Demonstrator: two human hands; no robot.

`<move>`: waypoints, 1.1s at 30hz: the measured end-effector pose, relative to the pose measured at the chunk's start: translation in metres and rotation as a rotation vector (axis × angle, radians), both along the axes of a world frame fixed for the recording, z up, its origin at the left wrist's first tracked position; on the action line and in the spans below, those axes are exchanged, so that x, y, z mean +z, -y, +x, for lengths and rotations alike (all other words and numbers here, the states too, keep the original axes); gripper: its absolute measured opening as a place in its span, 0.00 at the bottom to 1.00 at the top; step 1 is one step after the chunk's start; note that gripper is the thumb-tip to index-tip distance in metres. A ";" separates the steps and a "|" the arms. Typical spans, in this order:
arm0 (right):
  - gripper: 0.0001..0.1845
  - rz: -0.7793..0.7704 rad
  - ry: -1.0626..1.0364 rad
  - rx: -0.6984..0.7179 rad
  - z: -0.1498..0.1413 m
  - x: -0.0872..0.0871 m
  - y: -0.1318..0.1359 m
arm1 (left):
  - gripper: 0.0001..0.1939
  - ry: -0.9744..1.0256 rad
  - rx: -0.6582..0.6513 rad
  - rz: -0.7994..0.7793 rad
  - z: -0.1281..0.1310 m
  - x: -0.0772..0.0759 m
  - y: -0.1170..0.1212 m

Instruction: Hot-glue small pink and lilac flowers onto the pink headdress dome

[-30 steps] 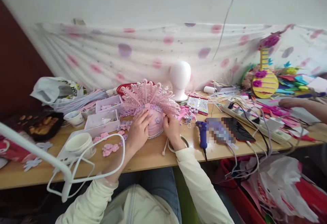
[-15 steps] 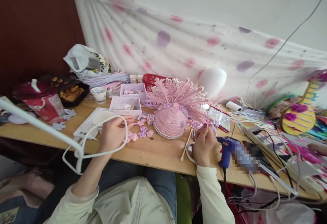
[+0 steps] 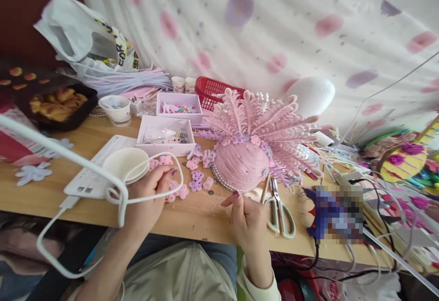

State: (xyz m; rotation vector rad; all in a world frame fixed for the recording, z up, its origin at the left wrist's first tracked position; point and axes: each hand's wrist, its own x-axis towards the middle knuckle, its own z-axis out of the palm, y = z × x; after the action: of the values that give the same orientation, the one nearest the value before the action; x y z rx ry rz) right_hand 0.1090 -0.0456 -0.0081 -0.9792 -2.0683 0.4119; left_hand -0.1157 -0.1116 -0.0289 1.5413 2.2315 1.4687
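Observation:
A pink yarn-wrapped cap stands on the table, with a pearl rim, small flowers and a fan of pink fuzzy plumes. My left hand is beside the pink and lilac fuzzy flowers, behind a thin white loop. Its fingers are curled together; anything between them is hidden. Just in front of the cap's rim, my right hand is closed with thumb against curled fingers, and I cannot make out anything in it. Scissors lie right of it.
Two pale boxes of beads and a white paper cup stand at left, near a black food tray. A red basket and white foam head are behind. A blue glue gun and cables lie right.
My view has turned left and come closer. My right hand left the cap, went to its right side, then came in front of its rim. My left hand moved from the cap to the loose flowers.

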 end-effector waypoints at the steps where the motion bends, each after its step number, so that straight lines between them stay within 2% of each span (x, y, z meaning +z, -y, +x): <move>1: 0.25 -0.019 0.036 0.003 -0.003 -0.001 -0.001 | 0.16 -0.028 0.048 -0.028 -0.004 -0.001 0.000; 3: 0.22 -0.044 0.096 -0.007 -0.008 -0.002 -0.003 | 0.17 -0.091 0.097 -0.072 -0.010 -0.002 -0.001; 5: 0.17 -0.077 0.146 -0.030 -0.013 -0.002 -0.005 | 0.17 -0.133 0.092 -0.078 -0.015 -0.002 -0.001; 8: 0.14 -0.138 0.191 -0.036 -0.017 -0.002 -0.006 | 0.16 -0.111 0.045 -0.104 -0.017 -0.002 0.002; 13: 0.14 -0.139 0.206 -0.027 -0.017 -0.002 -0.002 | 0.14 -0.026 -0.121 -0.284 -0.018 -0.005 0.010; 16: 0.13 -0.118 0.212 -0.011 -0.016 -0.001 0.000 | 0.12 -0.042 -0.123 -0.330 -0.018 -0.009 0.013; 20: 0.12 -0.087 0.195 0.005 -0.016 -0.002 0.004 | 0.13 -0.022 -0.100 -0.274 -0.017 -0.010 0.013; 27: 0.14 -0.082 0.161 -0.026 -0.015 0.000 0.011 | 0.16 -0.115 -0.136 -0.142 -0.018 0.001 0.008; 33: 0.28 -0.178 0.171 0.028 -0.029 0.006 0.017 | 0.17 -0.203 -0.152 -0.093 -0.012 0.005 0.003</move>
State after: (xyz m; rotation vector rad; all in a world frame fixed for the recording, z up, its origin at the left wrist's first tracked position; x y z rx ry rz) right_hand 0.0797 -0.0630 -0.0021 -1.1249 -2.2306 0.5513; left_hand -0.1276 -0.1146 -0.0240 1.8568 2.1912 1.1995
